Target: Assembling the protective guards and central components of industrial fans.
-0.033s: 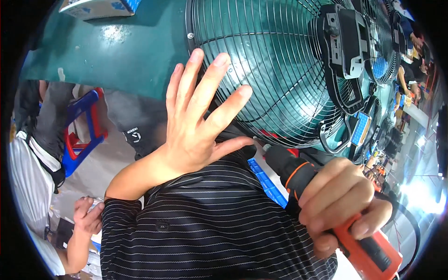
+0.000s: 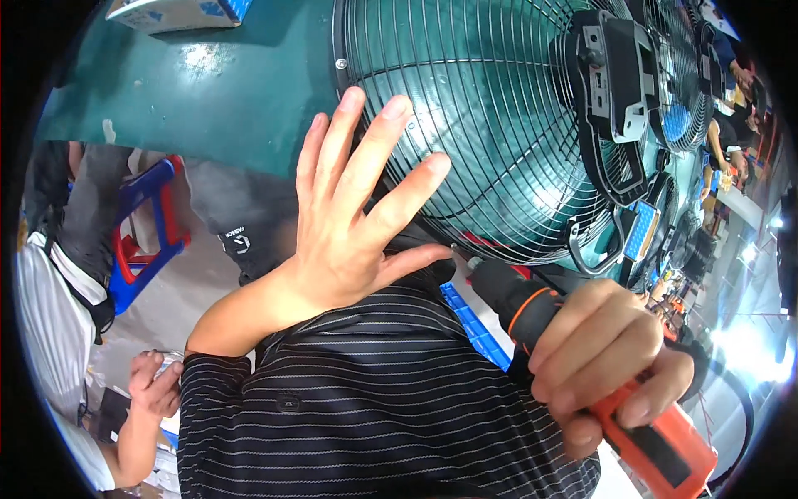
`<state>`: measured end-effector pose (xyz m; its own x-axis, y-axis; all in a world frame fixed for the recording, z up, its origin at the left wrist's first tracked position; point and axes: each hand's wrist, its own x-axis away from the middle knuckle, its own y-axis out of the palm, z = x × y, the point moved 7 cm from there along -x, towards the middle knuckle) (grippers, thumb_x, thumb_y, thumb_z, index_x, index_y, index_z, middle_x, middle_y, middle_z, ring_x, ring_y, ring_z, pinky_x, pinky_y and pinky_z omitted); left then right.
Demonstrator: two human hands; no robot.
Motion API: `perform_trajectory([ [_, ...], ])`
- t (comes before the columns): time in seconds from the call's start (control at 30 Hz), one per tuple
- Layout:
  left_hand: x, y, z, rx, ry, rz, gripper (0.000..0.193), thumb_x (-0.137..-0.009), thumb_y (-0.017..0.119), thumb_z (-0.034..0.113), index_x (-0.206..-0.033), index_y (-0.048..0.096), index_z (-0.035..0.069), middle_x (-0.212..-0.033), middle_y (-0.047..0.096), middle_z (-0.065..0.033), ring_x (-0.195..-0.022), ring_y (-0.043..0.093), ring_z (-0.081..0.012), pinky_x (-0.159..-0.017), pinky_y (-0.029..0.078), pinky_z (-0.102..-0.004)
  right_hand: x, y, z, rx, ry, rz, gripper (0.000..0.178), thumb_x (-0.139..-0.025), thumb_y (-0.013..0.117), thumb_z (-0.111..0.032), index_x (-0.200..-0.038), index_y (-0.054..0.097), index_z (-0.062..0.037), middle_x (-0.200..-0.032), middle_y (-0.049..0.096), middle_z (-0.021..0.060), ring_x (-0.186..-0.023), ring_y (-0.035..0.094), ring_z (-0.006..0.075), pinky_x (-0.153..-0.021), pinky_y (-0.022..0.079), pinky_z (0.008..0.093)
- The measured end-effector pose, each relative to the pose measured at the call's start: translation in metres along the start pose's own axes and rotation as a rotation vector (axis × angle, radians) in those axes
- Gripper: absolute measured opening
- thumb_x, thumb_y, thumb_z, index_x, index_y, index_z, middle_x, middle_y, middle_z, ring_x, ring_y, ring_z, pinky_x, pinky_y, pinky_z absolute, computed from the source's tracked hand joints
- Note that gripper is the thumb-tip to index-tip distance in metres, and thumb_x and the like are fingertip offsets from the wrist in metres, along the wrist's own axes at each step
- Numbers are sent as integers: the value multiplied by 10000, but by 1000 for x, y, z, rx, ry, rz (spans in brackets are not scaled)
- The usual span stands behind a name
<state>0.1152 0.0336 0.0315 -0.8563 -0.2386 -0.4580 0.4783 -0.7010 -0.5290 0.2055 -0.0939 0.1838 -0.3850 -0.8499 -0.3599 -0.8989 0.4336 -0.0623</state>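
My left hand (image 2: 341,241) is open, fingers spread, at the near left rim of a large round fan guard (image 2: 490,170) of black wire. Its thumb points right, close to the guard's lower rim; whether the palm touches the wires is hidden. In my right hand (image 2: 603,353), closed round the grip, is an orange and black power screwdriver (image 2: 524,308). The tool's tip points up and left, beside the lower edge of the guard. A black housing with a bracket (image 2: 619,83) is fixed at the guard's right side.
The fan rests on a green tabletop (image 2: 199,100), with a blue and white box (image 2: 179,12) at its far left. More fans (image 2: 677,125) stand to the right. Below left are a blue and red stool (image 2: 150,233) and another person's hand (image 2: 156,382).
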Motion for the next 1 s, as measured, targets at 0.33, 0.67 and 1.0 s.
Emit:
perform_trajectory([
  [0.33,1,1,-2,6,6,8,1090,-618,969,437,-1549,473,161,-1656,314,-313,-1508,298,-565,-1193,254,-662,-5,0,7,-196,-78,-100,428,-806,827,29,-1166,614,-65,-817,742,115,-641,732,204,-584,619,299],
  [0.67,1,1,-2,27,-2,18,1058,-637,960,449,-1536,487,155,-1652,325,-312,-1508,303,-564,-1191,255,-663,-25,13,19,-408,-117,-280,250,-768,816,95,-947,681,-15,-726,720,152,-557,667,199,-521,549,278],
  [1.0,2,-3,1,25,-48,27,1081,-562,983,368,-1524,522,191,-1681,330,-228,-1551,274,-499,-1200,249,-664,-15,-7,6,-490,-107,-330,281,-787,864,35,-1001,695,-33,-842,751,159,-558,653,189,-536,550,296],
])
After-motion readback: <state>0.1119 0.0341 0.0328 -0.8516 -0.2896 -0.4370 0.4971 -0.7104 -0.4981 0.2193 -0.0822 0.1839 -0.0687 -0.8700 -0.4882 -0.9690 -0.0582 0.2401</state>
